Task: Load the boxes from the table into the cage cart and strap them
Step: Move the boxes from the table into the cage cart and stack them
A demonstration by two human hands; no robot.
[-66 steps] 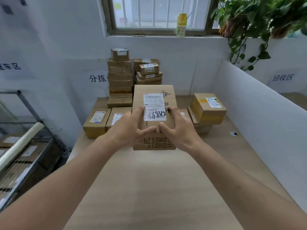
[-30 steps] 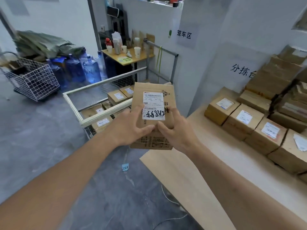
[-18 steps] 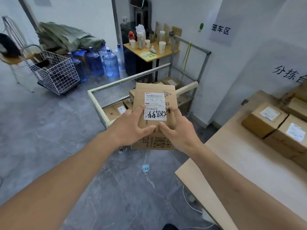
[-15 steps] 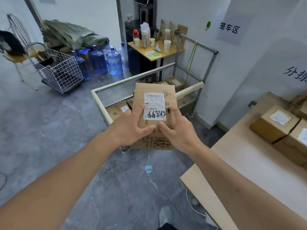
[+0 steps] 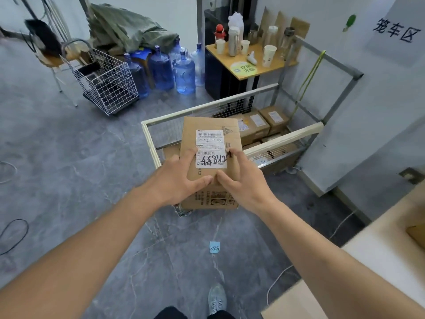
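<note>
We've swung off the table [image 5: 379,256] and closed on the cart [image 5: 232,107] at 12 o'clock, left hand [image 5: 177,180] and right hand [image 5: 243,183] gripping 1 box [image 5: 211,143] above its near rail, ready to lower in.

Bright even light; wide-angle bending; blurred edges
</note>
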